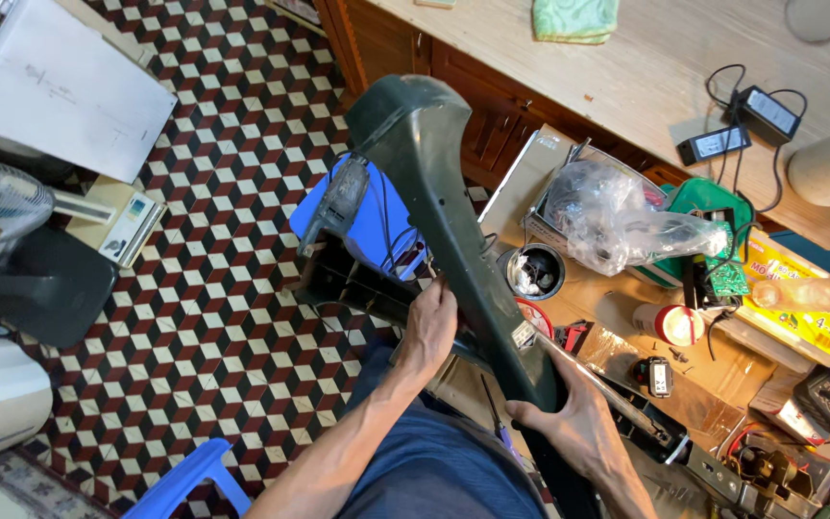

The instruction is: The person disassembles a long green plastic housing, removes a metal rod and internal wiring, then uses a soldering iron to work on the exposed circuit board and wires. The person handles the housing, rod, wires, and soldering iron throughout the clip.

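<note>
Hands on dark plastic housing (434,183); left hand (427,327) grip closed on its edge; right hand (569,423) wraps its lower end.

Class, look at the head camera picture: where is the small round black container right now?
The round black container sits right of centre on the cluttered workbench, just right of the dark plastic housing and left of the crumpled clear plastic bag.

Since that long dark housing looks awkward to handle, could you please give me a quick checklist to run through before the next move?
1. Left hand gripping the dark plastic housing at mid-length: ok.
2. Right hand gripping its lower end: ok.
3. Loose wires clear of fingers: cannot tell.
4. Housing clear of the workbench edge: ok.
5. Screwdriver within reach on the lap: ok.
6. Fasteners all removed: cannot tell.
</note>
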